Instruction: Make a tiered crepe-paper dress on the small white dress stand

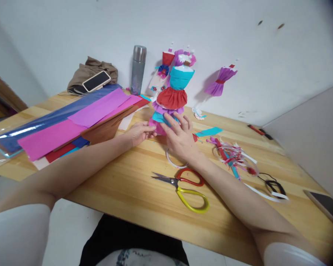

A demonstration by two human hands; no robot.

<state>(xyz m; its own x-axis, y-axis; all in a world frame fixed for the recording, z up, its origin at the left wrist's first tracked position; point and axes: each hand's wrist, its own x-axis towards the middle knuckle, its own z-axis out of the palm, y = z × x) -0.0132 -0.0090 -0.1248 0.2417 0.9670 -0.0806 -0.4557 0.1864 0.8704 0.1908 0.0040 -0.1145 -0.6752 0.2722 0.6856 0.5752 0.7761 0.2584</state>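
A small dress form (180,78) stands upright at the middle of the table, with a turquoise top, a red ruffle and purple, blue and pink tiers below. My left hand (141,133) pinches the left edge of the pink bottom tier (161,129) between thumb and fingers. Against the front of the lower tiers rests my right hand (180,135), its fingers spread over the blue and pink layers. Scissors (173,181) with one red and one yellow handle lie open in front of it. Partly under my right wrist is a white ring (172,160), perhaps a tape roll.
Coloured paper sheets (100,107) cover the left side. Behind stand a grey flask (138,72), a purple-dressed form (222,81) and other dressed forms. A phone (96,81) rests by brown cloth (83,72). Scraps (233,155) and a black cord (272,186) lie right.
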